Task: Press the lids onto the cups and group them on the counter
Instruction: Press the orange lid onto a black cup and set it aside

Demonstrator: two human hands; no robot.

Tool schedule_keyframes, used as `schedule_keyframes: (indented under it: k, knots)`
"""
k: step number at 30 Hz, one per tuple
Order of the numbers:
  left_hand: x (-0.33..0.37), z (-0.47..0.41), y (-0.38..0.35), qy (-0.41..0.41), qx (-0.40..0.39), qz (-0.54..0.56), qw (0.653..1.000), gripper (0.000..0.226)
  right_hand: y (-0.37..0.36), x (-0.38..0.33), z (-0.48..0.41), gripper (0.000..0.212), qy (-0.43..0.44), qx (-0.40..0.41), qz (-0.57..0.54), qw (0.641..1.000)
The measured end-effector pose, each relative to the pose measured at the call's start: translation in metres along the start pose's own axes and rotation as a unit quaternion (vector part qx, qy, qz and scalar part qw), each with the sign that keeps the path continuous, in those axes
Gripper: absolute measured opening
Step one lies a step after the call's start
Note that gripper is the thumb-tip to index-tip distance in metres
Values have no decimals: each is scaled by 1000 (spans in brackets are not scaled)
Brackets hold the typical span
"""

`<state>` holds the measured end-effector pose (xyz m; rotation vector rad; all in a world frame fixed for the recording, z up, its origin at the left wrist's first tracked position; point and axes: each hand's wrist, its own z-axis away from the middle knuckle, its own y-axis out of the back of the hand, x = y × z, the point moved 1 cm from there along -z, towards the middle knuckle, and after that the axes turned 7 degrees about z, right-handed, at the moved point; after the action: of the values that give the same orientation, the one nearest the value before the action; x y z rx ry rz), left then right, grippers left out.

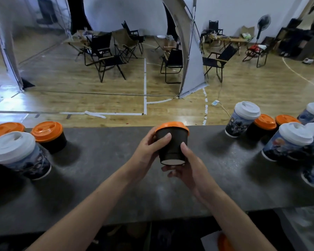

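Observation:
A small black cup point(172, 144) with an orange lid point(171, 125) is held above the middle of the dark counter point(101, 171), tilted so its pale base faces me. My left hand point(149, 153) grips its left side, thumb across the wall. My right hand point(187, 167) holds it from below and the right, thumb on the wall. On the left stand a tall printed cup with a white lid point(16, 153) and two black cups with orange lids point(47, 134). On the right stand several lidded cups, white-lidded point(243, 118) and orange-lidded point(265, 124).
The counter's far edge runs just behind the held cup, with a wooden floor, folding chairs point(107, 55) and a tent frame point(188, 51) beyond. An orange lid point(223, 241) lies on something white below the counter's near edge.

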<state>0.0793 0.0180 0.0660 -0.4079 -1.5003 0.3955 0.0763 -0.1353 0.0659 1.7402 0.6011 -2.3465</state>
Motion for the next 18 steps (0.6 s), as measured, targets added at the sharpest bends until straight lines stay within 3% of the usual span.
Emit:
schedule_keyframes:
  k: [4,9,14,18]
  knots:
    - [5,7,1,-7,15,-6,1000,52,-11,-13,12,72,-3,-24,20,999]
    - [12,12,4,9,-14,4,1000,64,-21,-20,17,66,-14,-34,-24,999]
    - [16,14,4,-11,0,-66,998,52,-25,-17,21,68,-35,-30,7,999]
    - [25,19,3,28,-38,3,999,61,-31,-19,25,71,-68,-91,-81,990]
